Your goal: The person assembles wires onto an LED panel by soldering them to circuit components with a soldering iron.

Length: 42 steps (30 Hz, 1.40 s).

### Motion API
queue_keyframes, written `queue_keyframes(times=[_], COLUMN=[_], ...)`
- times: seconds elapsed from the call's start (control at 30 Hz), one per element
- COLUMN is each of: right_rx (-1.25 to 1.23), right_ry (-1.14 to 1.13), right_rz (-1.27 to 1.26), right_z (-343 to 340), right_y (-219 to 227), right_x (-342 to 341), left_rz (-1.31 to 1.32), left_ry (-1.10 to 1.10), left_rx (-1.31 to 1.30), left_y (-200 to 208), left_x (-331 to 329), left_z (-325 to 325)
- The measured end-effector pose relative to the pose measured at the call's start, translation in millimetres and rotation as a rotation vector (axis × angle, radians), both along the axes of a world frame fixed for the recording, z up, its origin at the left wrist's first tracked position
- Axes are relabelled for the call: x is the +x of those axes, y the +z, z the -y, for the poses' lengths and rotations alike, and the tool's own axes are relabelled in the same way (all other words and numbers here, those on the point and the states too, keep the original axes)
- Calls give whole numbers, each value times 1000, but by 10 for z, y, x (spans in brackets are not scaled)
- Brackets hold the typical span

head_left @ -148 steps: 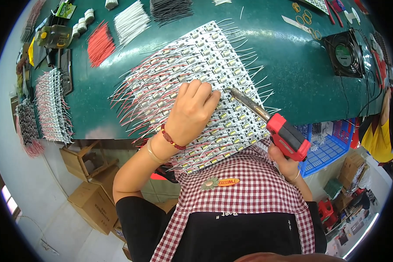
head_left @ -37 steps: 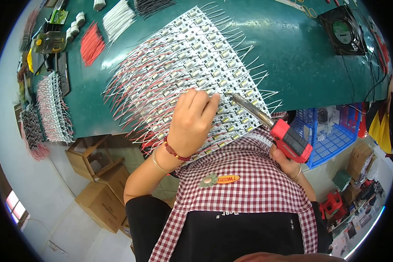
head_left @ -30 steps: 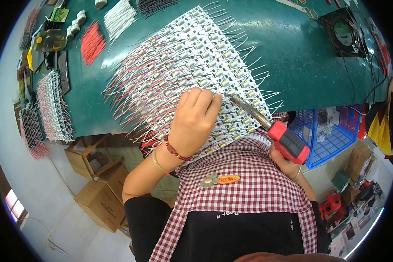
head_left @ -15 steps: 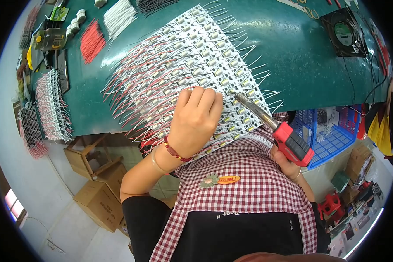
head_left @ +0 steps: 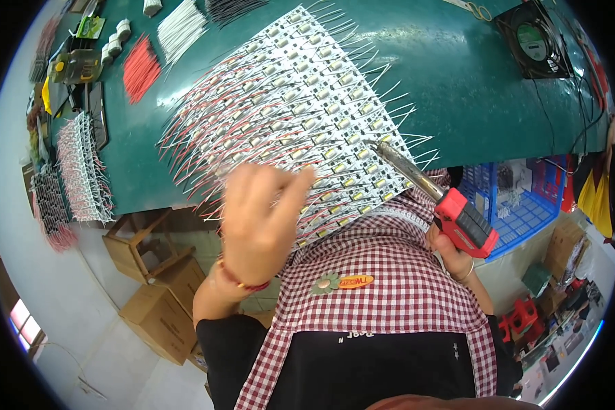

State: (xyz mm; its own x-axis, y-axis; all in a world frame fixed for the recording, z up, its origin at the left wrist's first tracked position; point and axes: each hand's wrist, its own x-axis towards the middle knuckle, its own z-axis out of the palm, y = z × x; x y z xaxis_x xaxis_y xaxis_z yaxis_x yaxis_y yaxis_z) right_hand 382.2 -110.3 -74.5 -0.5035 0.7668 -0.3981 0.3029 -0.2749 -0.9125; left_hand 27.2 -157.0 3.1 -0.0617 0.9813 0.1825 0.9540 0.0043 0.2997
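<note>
A large panel of white circuit boards lies over the table's front edge, with red and white wires fringing its left side and pale wires its right. My right hand is closed round the red and black handle of a soldering iron. The iron's tip meets the panel's right part, near a row of small yellowish components. Over the panel's lower left wires hovers my left hand, blurred, its fingers curled together; whatever it pinches, if anything, is hidden.
On the green table lie bundles of red wires and white wires. A black fan stands at the far right, near scissors. Wired boards sit at the left. A blue crate is below the right edge.
My left hand has moved left and nearer to me, away from the iron's tip. The iron has shifted slightly right. The view has tilted a little.
</note>
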Motion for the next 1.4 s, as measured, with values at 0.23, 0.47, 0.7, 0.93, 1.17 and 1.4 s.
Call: queue_keyframes(times=[0.23, 0.47, 0.7, 0.93, 1.17, 1.4], right_rx=[28, 49, 141, 220, 179, 100], right_ry=[135, 122, 139, 120, 119, 129], right_rz=[41, 36, 58, 36, 23, 43], right_z=[11, 27, 31, 18, 21, 41], right_y=[-45, -37, -49, -11, -53, -66], right_x=[31, -39, -22, -99, 20, 66], left_rz=[191, 180, 177, 141, 93, 54], left_ry=[-136, -116, -163, -134, -175, -115], left_rx=[114, 120, 101, 86, 60, 24], left_y=[-569, -639, -643, -591, -585, -402], left_x=[262, 293, 276, 317, 292, 204], left_z=[-151, -156, -151, -167, -161, -165])
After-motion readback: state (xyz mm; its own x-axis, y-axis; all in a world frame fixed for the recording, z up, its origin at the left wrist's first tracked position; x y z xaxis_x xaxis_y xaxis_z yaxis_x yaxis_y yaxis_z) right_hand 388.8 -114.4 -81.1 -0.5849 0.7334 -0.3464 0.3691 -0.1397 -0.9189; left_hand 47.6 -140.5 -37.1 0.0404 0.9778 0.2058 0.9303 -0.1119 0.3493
